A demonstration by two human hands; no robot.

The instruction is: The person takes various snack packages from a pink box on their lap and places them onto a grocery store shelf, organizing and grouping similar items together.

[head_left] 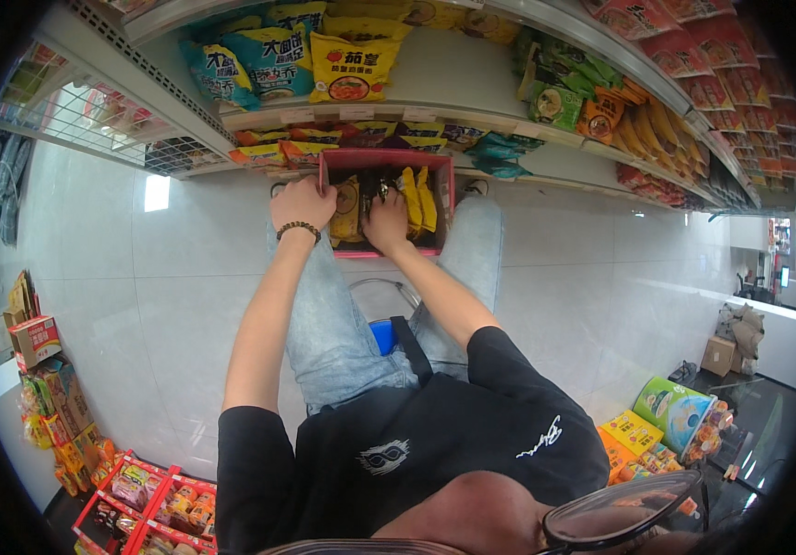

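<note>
A pink-edged cardboard box [446, 242] stands between my knees, against the lowest shelf. My left hand [304, 205], a beaded bracelet at its wrist, is closed over the box's left rim. Inside the box, my right hand [386, 220] reaches down with curled fingers among dark packets; what its fingertips hold is hidden. Yellow noodle packets [428, 199] stand upright to the right of that hand. Another yellow packet [345, 208] leans in the box's left part, between my two hands.
Bagged noodles in orange, dark and teal [500, 153] line the bottom shelf behind the box. Larger yellow bags [352, 67] fill the shelf above. Wire racks [74, 111] rise at left. Red crates [148, 504] sit behind me at lower left, a green-blue tub [673, 412] at lower right.
</note>
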